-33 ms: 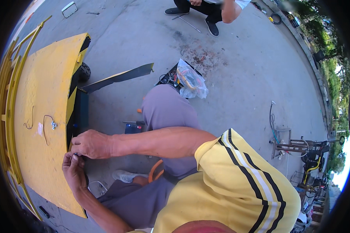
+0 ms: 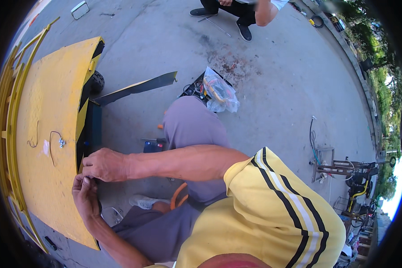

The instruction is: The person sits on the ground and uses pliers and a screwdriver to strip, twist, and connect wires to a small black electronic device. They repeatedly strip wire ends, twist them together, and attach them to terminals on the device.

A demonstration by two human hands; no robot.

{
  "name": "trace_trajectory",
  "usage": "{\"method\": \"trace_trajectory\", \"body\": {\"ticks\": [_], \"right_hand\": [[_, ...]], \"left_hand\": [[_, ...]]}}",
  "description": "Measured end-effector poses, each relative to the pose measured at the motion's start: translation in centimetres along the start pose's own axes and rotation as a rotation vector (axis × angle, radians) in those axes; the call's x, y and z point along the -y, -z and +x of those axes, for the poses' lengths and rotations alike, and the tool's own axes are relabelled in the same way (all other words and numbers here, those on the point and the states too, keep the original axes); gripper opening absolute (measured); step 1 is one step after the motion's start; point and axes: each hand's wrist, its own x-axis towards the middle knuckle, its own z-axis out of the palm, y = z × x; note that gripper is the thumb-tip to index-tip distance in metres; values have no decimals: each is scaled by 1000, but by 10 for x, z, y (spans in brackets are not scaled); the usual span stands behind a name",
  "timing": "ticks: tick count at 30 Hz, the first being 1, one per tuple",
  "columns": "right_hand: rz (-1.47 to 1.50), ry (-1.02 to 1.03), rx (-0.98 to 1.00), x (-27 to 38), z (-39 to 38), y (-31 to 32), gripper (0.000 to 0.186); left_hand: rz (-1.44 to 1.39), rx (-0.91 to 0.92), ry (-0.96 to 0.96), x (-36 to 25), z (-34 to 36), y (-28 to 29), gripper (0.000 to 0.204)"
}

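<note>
My right hand [image 2: 105, 165] is closed at the open side of a yellow metal platform [image 2: 49, 98], its fingers curled and pinching. Just below it, my left hand [image 2: 85, 195] is closed too, thumb against the fingertips. The hands touch or nearly touch at the fingertips. Whatever they grip is small and hidden by the fingers. On the platform's top lie a thin brown wire [image 2: 52, 149], a little cluster of shiny metal pieces [image 2: 62, 143] and a pinkish scrap [image 2: 46, 148]. Under the platform's edge is a dark interior, mostly in shadow.
A black-and-yellow metal strip [image 2: 138, 88] juts out from the platform. Near my knee are a dark blue battery-like box [image 2: 153, 146] and a tool case [image 2: 193, 89] under a plastic bag [image 2: 221, 91]. Another person [image 2: 241, 11] crouches at the far side. A metal frame [image 2: 326, 165] stands at right.
My left thumb has shifted slightly, covering a small dark spot that showed between the fingertips. Otherwise both hands stay in place at the platform's edge.
</note>
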Motion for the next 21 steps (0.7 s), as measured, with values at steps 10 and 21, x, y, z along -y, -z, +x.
{"method": "trace_trajectory", "body": {"ticks": [10, 21], "right_hand": [[35, -113, 90, 6, 5, 9, 10], [283, -395, 124, 13, 24, 22, 13]], "left_hand": [[-1, -4, -63, -2, -5, -8, 10], [715, -150, -470, -10, -15, -23, 25]]}}
